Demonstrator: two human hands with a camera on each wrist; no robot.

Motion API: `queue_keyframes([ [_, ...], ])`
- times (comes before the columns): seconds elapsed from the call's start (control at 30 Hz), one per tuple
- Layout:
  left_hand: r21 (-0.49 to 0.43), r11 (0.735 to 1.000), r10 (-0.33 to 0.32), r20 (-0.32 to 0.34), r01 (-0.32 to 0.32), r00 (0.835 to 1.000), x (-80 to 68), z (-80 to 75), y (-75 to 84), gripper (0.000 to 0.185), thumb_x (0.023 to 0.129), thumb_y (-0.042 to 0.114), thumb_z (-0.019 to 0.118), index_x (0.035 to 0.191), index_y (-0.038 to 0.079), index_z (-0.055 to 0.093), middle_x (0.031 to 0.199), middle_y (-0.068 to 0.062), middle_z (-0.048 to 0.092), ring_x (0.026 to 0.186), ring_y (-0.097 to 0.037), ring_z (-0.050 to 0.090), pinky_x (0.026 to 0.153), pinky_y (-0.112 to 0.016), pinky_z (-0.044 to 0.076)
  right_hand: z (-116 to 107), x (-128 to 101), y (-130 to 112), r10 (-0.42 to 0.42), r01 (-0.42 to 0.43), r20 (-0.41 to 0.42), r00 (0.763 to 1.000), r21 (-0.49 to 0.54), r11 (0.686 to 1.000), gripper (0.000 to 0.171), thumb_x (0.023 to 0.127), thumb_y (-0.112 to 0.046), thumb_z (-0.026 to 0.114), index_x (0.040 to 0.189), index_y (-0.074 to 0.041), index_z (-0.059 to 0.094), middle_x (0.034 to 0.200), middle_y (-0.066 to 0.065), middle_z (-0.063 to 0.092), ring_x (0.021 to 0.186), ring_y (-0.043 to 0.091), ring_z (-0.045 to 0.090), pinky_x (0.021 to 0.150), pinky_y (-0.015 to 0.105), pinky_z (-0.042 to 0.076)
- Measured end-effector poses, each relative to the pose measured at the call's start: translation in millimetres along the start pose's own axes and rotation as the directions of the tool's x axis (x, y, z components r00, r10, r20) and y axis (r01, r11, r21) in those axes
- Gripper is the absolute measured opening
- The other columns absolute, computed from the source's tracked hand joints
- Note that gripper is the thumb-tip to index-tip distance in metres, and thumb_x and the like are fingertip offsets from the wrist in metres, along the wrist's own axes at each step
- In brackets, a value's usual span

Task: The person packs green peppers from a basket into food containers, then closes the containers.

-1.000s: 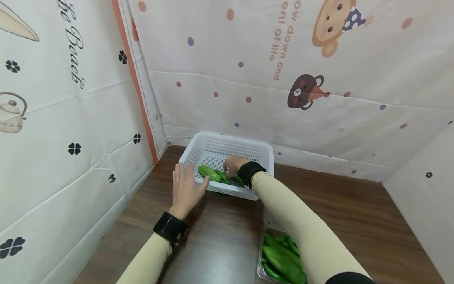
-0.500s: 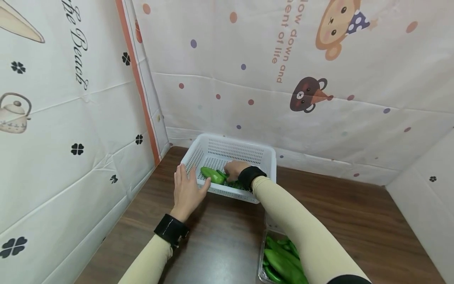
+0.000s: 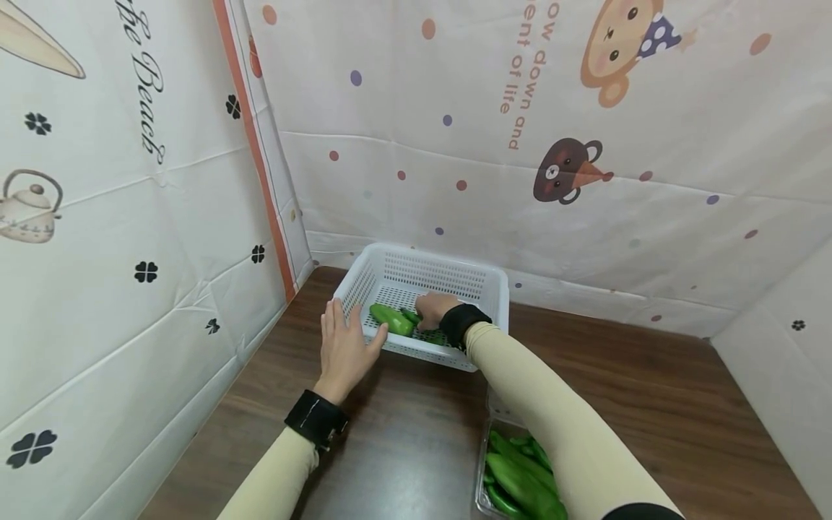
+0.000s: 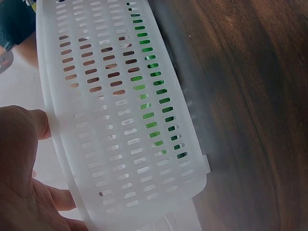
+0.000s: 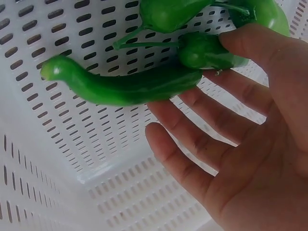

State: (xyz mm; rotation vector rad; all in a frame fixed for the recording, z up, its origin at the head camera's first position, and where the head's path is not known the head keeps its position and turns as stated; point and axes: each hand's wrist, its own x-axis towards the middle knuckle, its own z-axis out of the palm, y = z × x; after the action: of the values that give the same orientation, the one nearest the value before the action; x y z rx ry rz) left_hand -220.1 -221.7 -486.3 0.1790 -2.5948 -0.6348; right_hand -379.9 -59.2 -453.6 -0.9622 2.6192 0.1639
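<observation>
A person's right hand (image 3: pixel 434 309), fingers loosely open, rests on green peppers (image 5: pixel 130 86) lying inside the white basket (image 3: pixel 477 278), seemingly just released, while the flat, open left hand (image 3: pixel 343 350) steadies its rim; withdrawing seems next.

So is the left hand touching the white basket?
Touching. In the head view the left hand lies open against the white basket's near left corner, and the left wrist view shows its thumb pressed to the basket's rim.

Tray of peppers (image 3: pixel 520 480) (edge-cropped, arm-covered)
</observation>
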Motion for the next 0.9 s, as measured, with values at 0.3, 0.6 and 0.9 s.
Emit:
queue_keyframes([
  [0.3,-0.003,1.0,0.001,-0.006,-0.002,1.0,0.0,1.8,0.1,0.073,0.097,0.049,0.064,0.141,-0.008,0.053,0.157,-0.041,0.025,0.15,-0.054,0.018,0.124,-0.06,0.011,4.3,3.4,0.7,0.035,-0.035,-0.021,0.999,-0.028,0.999,0.027,0.098,-0.032,0.071,0.083,-0.013,0.06,0.072,0.0,0.058,0.064,0.014,0.051,0.06,0.031,0.041],
  [0.6,0.003,1.0,-0.019,0.02,0.019,1.0,0.2,0.9,0.0,0.074,0.098,0.05,0.061,0.143,-0.007,0.053,0.159,-0.039,0.022,0.152,-0.051,0.014,0.125,-0.059,0.009,0.7,4.5,1.1,-0.003,0.005,-0.089,0.996,0.022,1.0,0.017,0.099,-0.021,0.069,0.087,-0.012,0.061,0.075,-0.001,0.056,0.067,0.015,0.047,0.063,0.031,0.041],
  [0.9,0.005,0.999,-0.033,0.048,0.032,0.998,0.0,-1.2,1.2,0.073,0.099,0.05,0.06,0.145,-0.006,0.051,0.16,-0.038,0.021,0.153,-0.05,0.013,0.125,-0.058,0.007,-0.8,0.5,1.3,-0.036,0.04,-0.09,0.995,0.038,0.999,0.004,0.099,-0.014,0.068,0.099,-0.01,0.069,0.089,0.002,0.067,0.076,0.016,0.057,0.071,0.034,0.048],
])
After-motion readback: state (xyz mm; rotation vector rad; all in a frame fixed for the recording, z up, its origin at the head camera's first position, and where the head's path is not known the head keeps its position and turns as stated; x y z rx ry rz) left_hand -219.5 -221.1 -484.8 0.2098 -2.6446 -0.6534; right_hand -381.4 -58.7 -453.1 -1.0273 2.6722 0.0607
